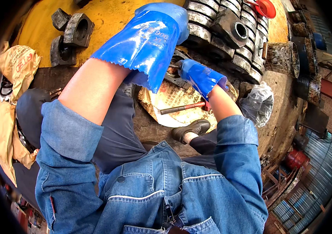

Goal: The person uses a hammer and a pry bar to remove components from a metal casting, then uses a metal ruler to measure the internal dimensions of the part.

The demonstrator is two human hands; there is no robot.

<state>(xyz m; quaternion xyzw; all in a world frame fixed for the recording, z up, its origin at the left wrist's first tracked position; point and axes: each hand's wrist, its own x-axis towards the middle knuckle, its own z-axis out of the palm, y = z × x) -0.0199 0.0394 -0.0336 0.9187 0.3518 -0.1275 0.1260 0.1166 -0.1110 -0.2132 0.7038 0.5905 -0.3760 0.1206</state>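
I judge the dark metal part (pixel 177 81) to be mid-handling; the next move calls for steadying it. It lies at the paper sack's (pixel 152 102) far side, right at my right hand (pixel 191 71); from here I can't tell whether that hand grasps it. My left hand (pixel 178 21), near stacked metal pieces (pixel 200 30), hides its grip too.

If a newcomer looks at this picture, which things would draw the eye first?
The glossy blue gloves would likely strike first, at upper middle. Then the rows of metal pieces to their right, and the red tool with a dark grip, lying on tan sheeting below the right glove.
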